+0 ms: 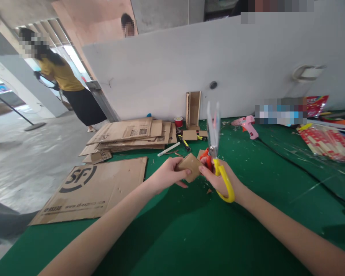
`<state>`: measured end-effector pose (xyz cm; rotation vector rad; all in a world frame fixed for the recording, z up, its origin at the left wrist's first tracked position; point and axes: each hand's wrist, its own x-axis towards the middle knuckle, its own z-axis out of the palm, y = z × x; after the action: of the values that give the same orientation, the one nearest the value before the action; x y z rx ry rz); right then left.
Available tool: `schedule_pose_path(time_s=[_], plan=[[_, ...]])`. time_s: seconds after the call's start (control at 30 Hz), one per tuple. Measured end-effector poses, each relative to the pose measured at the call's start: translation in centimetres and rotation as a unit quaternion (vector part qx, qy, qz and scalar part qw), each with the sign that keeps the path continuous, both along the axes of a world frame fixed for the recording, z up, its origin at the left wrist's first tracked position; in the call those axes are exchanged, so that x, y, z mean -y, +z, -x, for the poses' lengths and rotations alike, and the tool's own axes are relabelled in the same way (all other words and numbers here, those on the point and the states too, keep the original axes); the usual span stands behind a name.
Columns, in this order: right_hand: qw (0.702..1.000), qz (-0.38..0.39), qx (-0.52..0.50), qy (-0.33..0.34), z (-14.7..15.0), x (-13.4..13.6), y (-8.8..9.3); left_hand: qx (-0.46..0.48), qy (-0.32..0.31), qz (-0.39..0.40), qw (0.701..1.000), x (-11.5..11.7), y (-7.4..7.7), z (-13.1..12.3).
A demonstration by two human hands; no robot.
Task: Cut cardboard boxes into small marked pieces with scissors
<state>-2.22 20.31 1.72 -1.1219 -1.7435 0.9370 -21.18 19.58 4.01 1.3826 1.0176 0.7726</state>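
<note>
**Small cardboard piece (pixel 190 167) held over a cluttered green table (pixel 175 234)**

Stacked cardboard sheets (pixel 126 132) lie left, a pink glue gun (pixel 249 125) right. Raised scissors (pixel 213 134), hanging on the right hand (pixel 222 183), block part of the view beyond. The left hand (pixel 167 175) pinches the piece's left side, right fingers its right. It tilts, one corner pointing away; the scissors' long axis runs nearly upright, blades up.

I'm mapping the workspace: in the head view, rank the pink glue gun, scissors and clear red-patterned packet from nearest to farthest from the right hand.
1. Scissors: held in the right hand.
2. Pink glue gun: ahead, to its right.
3. Clear red-patterned packet: farther right.
</note>
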Motion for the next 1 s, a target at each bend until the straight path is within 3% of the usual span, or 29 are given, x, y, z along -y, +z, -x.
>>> schedule_pose_path(time_s=[0.1, 0.27, 0.37, 0.47, 0.57, 0.67, 0.77, 1.0], plan=[[1.0, 0.008, -0.001, -0.004, 0.0, -0.1, -0.3, 0.002, 0.007, 0.005, 1.0, 0.2, -0.1, -0.3], [0.995, 0.064, -0.067, 0.039, -1.1, -0.9, 0.2, 0.083, 0.055, -0.007, 0.995, 0.3, 0.1, -0.6], [0.996, 0.047, 0.039, 0.059, -3.1, -1.9, 1.4, 0.127, 0.092, -0.037, 0.987, 0.1, 0.1, -0.4], [0.979, 0.01, 0.182, 0.092, -5.5, -2.8, 2.6, 0.14, 0.123, -0.057, 0.981, -0.1, 0.1, -0.2], [0.961, 0.007, 0.251, 0.117, -6.9, -3.1, 3.5, 0.14, 0.163, -0.071, 0.974, -0.3, 0.0, -0.2], [0.95, 0.028, 0.287, 0.123, -7.5, -3.1, 3.7, 0.147, 0.194, -0.094, 0.965, -0.4, 0.1, -0.2], [0.941, 0.031, 0.318, 0.111, -7.6, -3.1, 3.4, 0.153, 0.188, -0.114, 0.964, -0.4, 0.1, -0.1], [0.956, 0.011, 0.255, 0.144, -7.2, -2.6, 3.2, 0.137, 0.172, -0.12, 0.968, -0.3, -0.3, -0.3]])
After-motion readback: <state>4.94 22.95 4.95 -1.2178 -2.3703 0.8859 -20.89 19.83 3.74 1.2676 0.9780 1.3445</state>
